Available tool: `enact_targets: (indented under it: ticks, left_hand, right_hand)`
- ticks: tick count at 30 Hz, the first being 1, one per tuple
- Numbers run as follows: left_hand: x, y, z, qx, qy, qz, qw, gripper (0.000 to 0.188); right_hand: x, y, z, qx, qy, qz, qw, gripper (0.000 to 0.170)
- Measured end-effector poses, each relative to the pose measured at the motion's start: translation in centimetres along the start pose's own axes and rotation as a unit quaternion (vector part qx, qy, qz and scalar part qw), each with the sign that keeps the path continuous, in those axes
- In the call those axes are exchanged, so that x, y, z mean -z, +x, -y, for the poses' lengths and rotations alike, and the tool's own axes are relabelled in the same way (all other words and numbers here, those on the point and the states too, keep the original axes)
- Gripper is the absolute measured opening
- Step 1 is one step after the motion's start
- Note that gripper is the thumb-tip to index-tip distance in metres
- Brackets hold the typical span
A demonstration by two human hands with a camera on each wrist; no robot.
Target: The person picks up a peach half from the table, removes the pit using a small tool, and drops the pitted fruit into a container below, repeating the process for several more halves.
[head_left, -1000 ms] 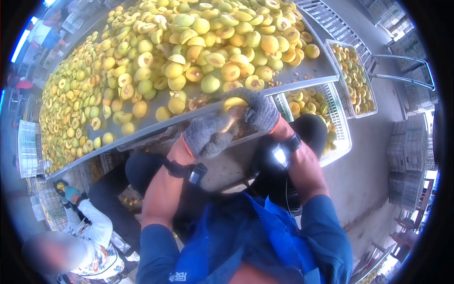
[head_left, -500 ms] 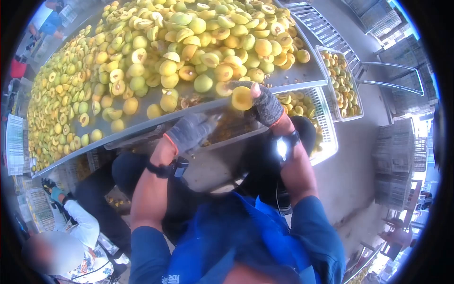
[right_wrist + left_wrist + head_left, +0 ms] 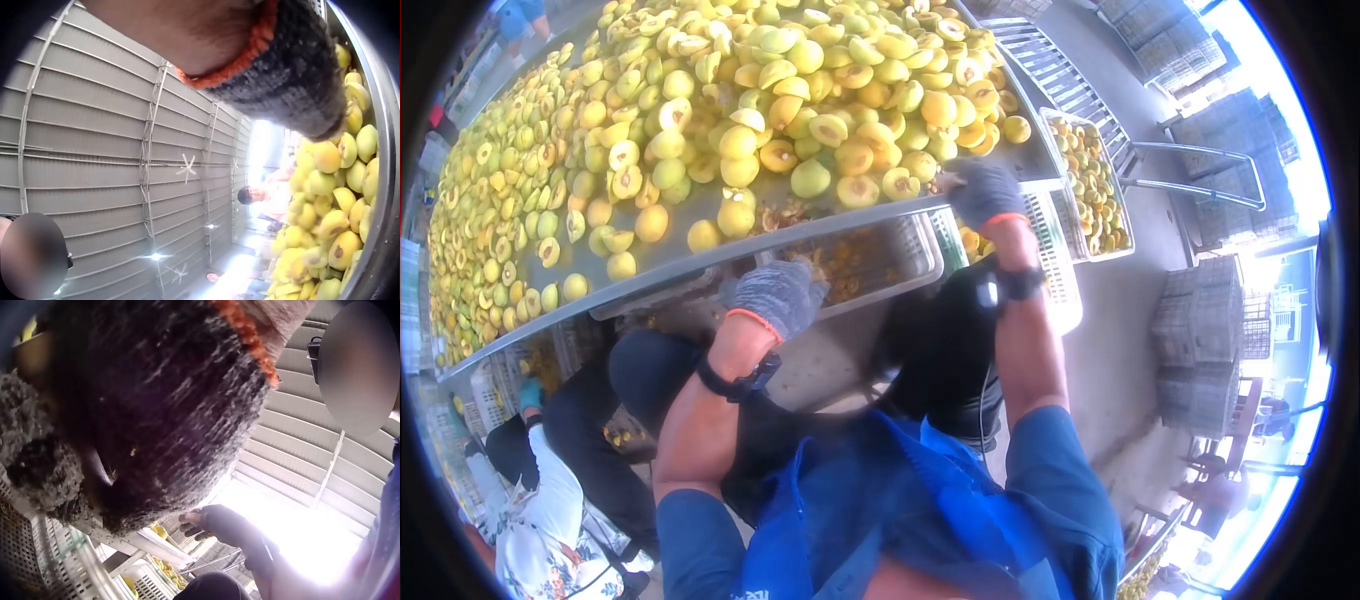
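Note:
Halved yellow peaches (image 3: 810, 180) lie heaped on a large metal-edged table (image 3: 785, 232). My left hand (image 3: 778, 297), in a grey knit glove, is below the table's front edge with fingers curled. In the left wrist view a thin pale strip (image 3: 97, 467) shows among its shadowed fingers; I cannot tell whether it is held. My right hand (image 3: 988, 190), gloved alike, reaches over the table's right front corner, close to the nearest peach halves. Its fingers (image 3: 192, 519) look extended in the left wrist view, with no peach visible in them.
A plastic crate (image 3: 935, 255) holding dark yellow scraps sits under the table edge. Further right stand a white crate (image 3: 1055, 265) and another crate of peaches (image 3: 1128, 235). A metal-railed cart (image 3: 1200, 198) is beyond. Someone in a floral top (image 3: 550, 530) sits at the left.
The hands were together around a peach half, then parted with the half in the right hand. Now the right hand is over the table corner, the half no longer visible in it.

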State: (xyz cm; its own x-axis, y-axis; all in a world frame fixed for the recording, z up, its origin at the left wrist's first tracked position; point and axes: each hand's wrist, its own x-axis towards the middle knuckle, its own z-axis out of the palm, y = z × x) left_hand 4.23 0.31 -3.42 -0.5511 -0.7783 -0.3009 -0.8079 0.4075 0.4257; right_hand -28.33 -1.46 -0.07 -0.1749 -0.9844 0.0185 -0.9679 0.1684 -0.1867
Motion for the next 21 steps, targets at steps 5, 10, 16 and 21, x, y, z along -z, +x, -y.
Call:
enact_targets:
  ticks: [5,10,16,21]
  left_hand:
    - [0.7,-0.4,-0.7,0.019,-0.02,-0.03,0.999,0.036]
    - [-0.5,0.2,0.1,-0.024,-0.019,-0.089,0.996,0.033]
    - [0.1,-0.2,-0.2,-0.126,-0.193,-0.225,0.947,0.027]
    - [0.8,-0.2,-2.3,-0.18,-0.335,-0.286,0.879,0.018]
  right_hand:
    - [-4.3,3.3,5.8,-0.057,-0.004,0.071,0.996,0.033]
    - [-4.8,3.2,7.0,-0.058,0.035,0.042,0.997,0.032]
    - [-5.7,1.5,7.2,0.034,0.367,-0.117,0.922,0.032]
    - [-1.4,-1.3,9.0,0.18,0.456,-0.054,0.87,0.04]
